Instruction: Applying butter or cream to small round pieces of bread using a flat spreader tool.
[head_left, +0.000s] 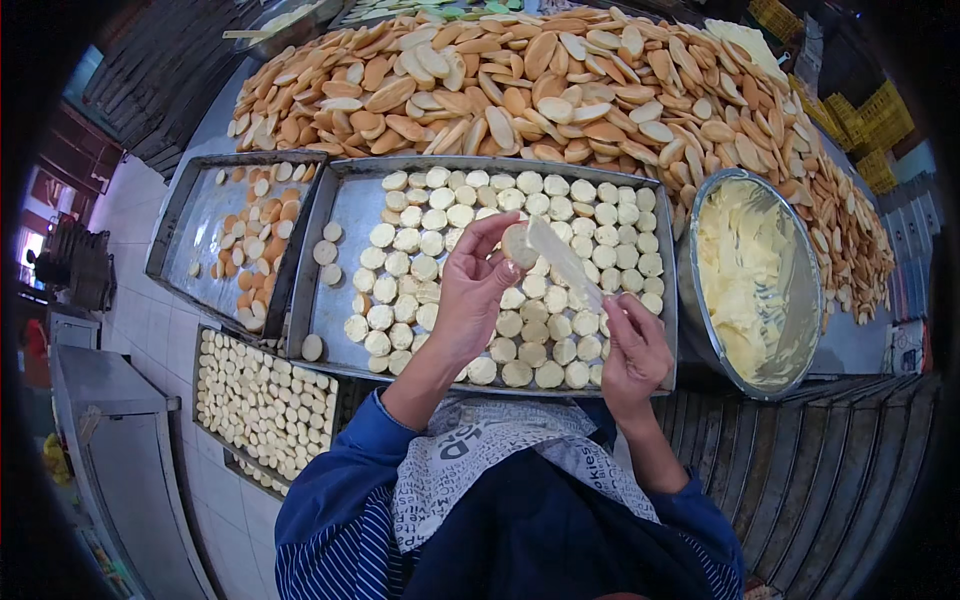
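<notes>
Between its thumb and fingers my left hand (478, 281) holds a small round cake piece (519, 246), upright above the tray. My right hand (636, 352) grips the end of a cream-smeared spatula (566, 262), whose tip touches or nearly touches the cake piece. Below both hands lies a large metal tray (322, 217) with many round pieces topped in pale cream (482, 370). A few plain rounds (325, 252) lie near its left side. To the right, an oval metal bowl (701, 300) holds pale yellow cream (742, 277).
A second metal tray (187, 217) with loose rounds adjoins on the left. Below it, another tray (262, 401) is full of pale rounds. A heap of oval cake pieces (487, 97) covers the table's far side. Stacked metal trays (780, 465) stand at the lower right.
</notes>
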